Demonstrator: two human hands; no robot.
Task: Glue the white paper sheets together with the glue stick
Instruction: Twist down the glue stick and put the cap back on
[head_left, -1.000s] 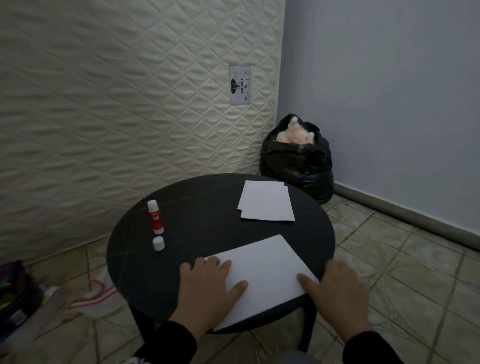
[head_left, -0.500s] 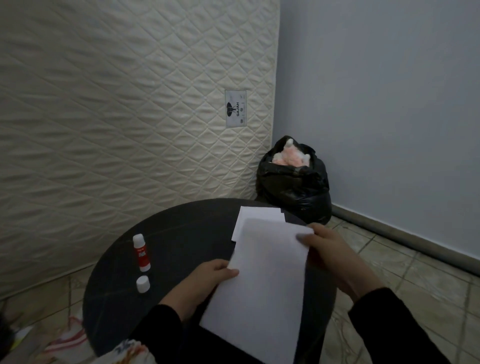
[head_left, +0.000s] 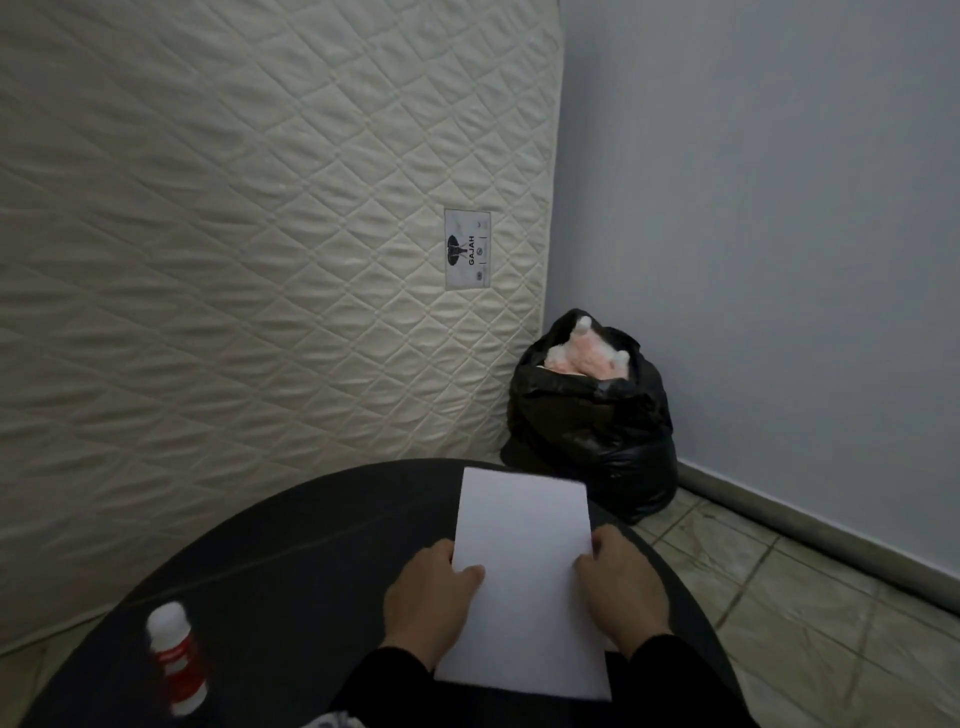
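Note:
A white paper sheet (head_left: 524, 582) is held over the right part of the round black table (head_left: 291, 561), long side pointing away from me. My left hand (head_left: 428, 603) grips its left edge with the thumb on top. My right hand (head_left: 621, 592) grips its right edge the same way. The other white sheets lie hidden beneath it. A red and white glue stick (head_left: 176, 660) stands upright and uncapped near the table's left front edge. Its cap is out of view.
A quilted cream mattress (head_left: 249, 249) leans against the wall behind the table. A black rubbish bag (head_left: 592, 426) with pink stuffing sits in the corner by the grey wall. Tiled floor (head_left: 831, 623) spreads to the right.
Both hands lifted the sheet from the table's near edge and carried it forward over the stack at the far right. The view tilted upward.

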